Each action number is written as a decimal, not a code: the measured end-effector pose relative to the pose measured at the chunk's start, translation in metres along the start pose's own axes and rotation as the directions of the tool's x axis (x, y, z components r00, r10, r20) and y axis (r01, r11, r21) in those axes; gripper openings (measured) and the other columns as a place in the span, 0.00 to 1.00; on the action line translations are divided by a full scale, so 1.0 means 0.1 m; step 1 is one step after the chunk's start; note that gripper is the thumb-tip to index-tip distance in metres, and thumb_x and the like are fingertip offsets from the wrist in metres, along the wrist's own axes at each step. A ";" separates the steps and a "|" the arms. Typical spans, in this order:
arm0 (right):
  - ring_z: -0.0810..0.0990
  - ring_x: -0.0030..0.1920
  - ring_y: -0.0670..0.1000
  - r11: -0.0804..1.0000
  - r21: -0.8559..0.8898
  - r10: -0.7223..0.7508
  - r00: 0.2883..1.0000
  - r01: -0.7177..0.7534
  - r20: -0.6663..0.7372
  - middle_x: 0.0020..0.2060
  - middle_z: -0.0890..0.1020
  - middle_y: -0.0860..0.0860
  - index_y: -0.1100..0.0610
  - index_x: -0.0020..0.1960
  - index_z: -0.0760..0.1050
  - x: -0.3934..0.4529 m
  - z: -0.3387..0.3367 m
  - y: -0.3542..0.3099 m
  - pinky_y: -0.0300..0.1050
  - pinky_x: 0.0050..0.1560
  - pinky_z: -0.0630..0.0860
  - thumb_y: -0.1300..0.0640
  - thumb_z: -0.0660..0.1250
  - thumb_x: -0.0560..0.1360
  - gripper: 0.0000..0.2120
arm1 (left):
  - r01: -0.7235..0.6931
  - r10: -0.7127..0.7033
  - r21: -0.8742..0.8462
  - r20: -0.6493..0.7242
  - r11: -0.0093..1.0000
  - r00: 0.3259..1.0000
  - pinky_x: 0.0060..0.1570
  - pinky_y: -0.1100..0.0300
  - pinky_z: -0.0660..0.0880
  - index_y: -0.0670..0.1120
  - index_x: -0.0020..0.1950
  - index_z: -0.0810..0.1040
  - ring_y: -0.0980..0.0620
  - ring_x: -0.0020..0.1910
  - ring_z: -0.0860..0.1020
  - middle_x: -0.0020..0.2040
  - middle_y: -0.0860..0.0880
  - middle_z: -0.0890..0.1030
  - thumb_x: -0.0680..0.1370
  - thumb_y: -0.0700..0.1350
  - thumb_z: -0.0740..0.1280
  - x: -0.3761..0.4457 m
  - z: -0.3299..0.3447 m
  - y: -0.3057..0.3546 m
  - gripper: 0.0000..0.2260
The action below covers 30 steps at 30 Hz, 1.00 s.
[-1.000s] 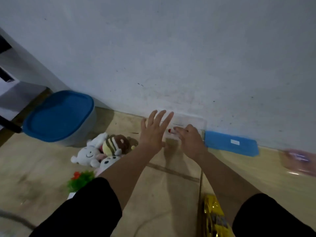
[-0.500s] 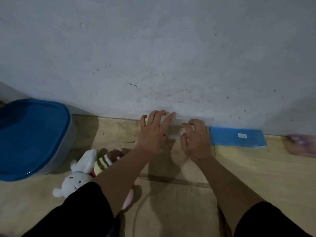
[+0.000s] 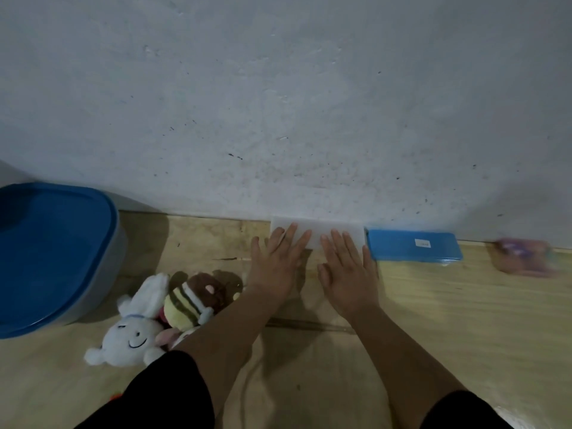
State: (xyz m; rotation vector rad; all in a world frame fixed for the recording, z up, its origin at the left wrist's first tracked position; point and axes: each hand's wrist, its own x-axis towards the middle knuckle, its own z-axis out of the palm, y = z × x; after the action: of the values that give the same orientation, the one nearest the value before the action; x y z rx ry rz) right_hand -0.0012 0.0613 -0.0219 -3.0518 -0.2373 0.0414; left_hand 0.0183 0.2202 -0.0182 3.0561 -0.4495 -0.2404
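A small white translucent box (image 3: 318,228) sits on the wooden floor against the wall. My left hand (image 3: 276,264) lies flat with straight fingers, its fingertips on the box's left part. My right hand (image 3: 348,269) lies flat beside it, fingers straight, fingertips on the box's right part. Both palms hide the near side of the box. A flat blue lid (image 3: 413,245) lies right of the box, touching its right edge.
A large grey tub with a blue lid (image 3: 52,252) stands at the left. Plush toys, a white rabbit (image 3: 133,334) and a striped brown one (image 3: 193,297), lie by my left forearm. A blurred pink object (image 3: 523,257) sits at the far right. The grey wall (image 3: 278,103) rises behind.
Both hands went from curled round the box to lying flat on top of it. The box now looks shut with a white top. The camera has tilted lower and closer.
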 end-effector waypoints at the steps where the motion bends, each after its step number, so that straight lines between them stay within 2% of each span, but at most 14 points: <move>1: 0.40 0.75 0.51 1.000 -0.003 0.004 1.000 -0.004 0.007 0.77 0.50 0.51 0.51 0.76 0.46 -0.02 0.02 -0.01 0.54 0.72 0.36 0.45 0.49 0.80 0.28 | 0.013 -0.013 -0.004 0.017 1.000 1.000 0.68 0.38 0.50 0.56 0.74 0.32 0.47 0.76 0.43 0.78 0.50 0.39 0.81 0.54 0.49 -0.01 0.01 0.02 0.29; 4: 0.39 0.75 0.51 0.998 0.047 0.047 0.998 -0.048 0.033 0.77 0.48 0.50 0.50 0.76 0.45 -0.02 0.02 -0.06 0.55 0.72 0.37 0.44 0.48 0.80 0.28 | 0.040 -0.040 -0.007 0.052 0.999 0.998 0.69 0.39 0.48 0.56 0.74 0.33 0.47 0.76 0.42 0.77 0.50 0.38 0.81 0.51 0.52 -0.01 -0.02 0.06 0.30; 7: 0.47 0.76 0.50 0.988 0.116 0.089 0.993 -0.098 0.077 0.76 0.54 0.48 0.49 0.75 0.52 0.06 -0.09 -0.06 0.58 0.74 0.48 0.45 0.51 0.79 0.25 | 0.052 -0.049 -0.035 0.087 0.998 0.995 0.71 0.41 0.46 0.57 0.75 0.36 0.48 0.76 0.44 0.78 0.51 0.40 0.81 0.49 0.55 0.01 -0.12 0.04 0.31; 9: 0.51 0.76 0.51 0.991 0.099 0.075 0.990 -0.087 0.119 0.75 0.57 0.49 0.49 0.74 0.55 0.13 -0.23 -0.04 0.60 0.74 0.51 0.45 0.53 0.79 0.25 | 0.078 -0.069 -0.090 0.105 0.993 0.992 0.72 0.41 0.43 0.58 0.75 0.39 0.50 0.76 0.46 0.78 0.51 0.43 0.81 0.49 0.56 0.00 -0.27 -0.01 0.31; 11: 0.52 0.75 0.52 0.999 0.011 0.038 0.995 -0.040 0.087 0.75 0.57 0.50 0.49 0.73 0.55 0.18 -0.39 -0.06 0.62 0.73 0.48 0.45 0.54 0.78 0.25 | 0.136 -0.129 -0.158 0.054 0.978 0.990 0.72 0.41 0.44 0.58 0.76 0.41 0.52 0.76 0.46 0.78 0.52 0.45 0.80 0.46 0.57 -0.10 -0.44 -0.12 0.31; 13: 0.51 0.76 0.53 1.000 0.006 0.010 0.999 -0.011 0.035 0.76 0.55 0.51 0.50 0.74 0.54 0.20 -0.57 -0.18 0.61 0.73 0.46 0.45 0.52 0.79 0.25 | 0.198 -0.207 -0.193 -0.027 0.961 0.978 0.71 0.40 0.46 0.58 0.76 0.43 0.53 0.76 0.44 0.78 0.53 0.45 0.80 0.45 0.57 -0.30 -0.59 -0.31 0.30; 16: 0.53 0.75 0.52 0.982 0.161 -0.105 0.994 0.099 0.026 0.75 0.56 0.51 0.51 0.74 0.55 0.18 -0.80 -0.56 0.58 0.73 0.50 0.47 0.52 0.80 0.24 | 0.276 -0.304 -0.192 -0.136 0.942 0.943 0.71 0.39 0.45 0.57 0.76 0.45 0.53 0.76 0.43 0.78 0.53 0.48 0.81 0.49 0.56 -0.76 -0.81 -0.72 0.27; 19: 0.55 0.74 0.50 0.947 0.186 -0.265 0.964 0.261 -0.001 0.75 0.58 0.50 0.51 0.74 0.56 0.07 -0.98 -1.06 0.55 0.72 0.51 0.48 0.53 0.80 0.23 | 0.367 -0.408 -0.209 -0.210 0.907 0.888 0.70 0.37 0.44 0.57 0.76 0.48 0.54 0.76 0.45 0.78 0.54 0.51 0.79 0.54 0.59 -1.30 -1.02 -1.16 0.29; 25: 0.52 0.75 0.49 0.863 0.162 -0.487 0.873 0.479 0.013 0.75 0.57 0.49 0.52 0.75 0.51 -0.01 -1.11 -2.13 0.54 0.73 0.48 0.47 0.54 0.79 0.27 | 0.487 -0.497 -0.103 -0.194 0.867 0.845 0.70 0.36 0.40 0.57 0.76 0.43 0.54 0.76 0.39 0.78 0.55 0.45 0.72 0.56 0.70 -2.03 -1.08 -1.93 0.44; 30: 0.46 0.76 0.48 0.794 0.111 -0.605 0.793 0.597 0.063 0.76 0.52 0.48 0.51 0.76 0.45 -0.11 -0.84 -3.17 0.55 0.74 0.46 0.43 0.53 0.79 0.31 | 0.463 -0.461 -0.021 -0.139 0.886 0.876 0.70 0.37 0.42 0.54 0.75 0.35 0.53 0.75 0.37 0.77 0.55 0.40 0.69 0.60 0.70 -2.34 -0.86 -2.59 0.51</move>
State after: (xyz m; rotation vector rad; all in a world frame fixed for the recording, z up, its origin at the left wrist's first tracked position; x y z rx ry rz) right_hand -0.0576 0.3658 0.0877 -2.7362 -1.1694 0.1512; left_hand -0.1167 0.5372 0.0840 3.1147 0.3001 -0.0315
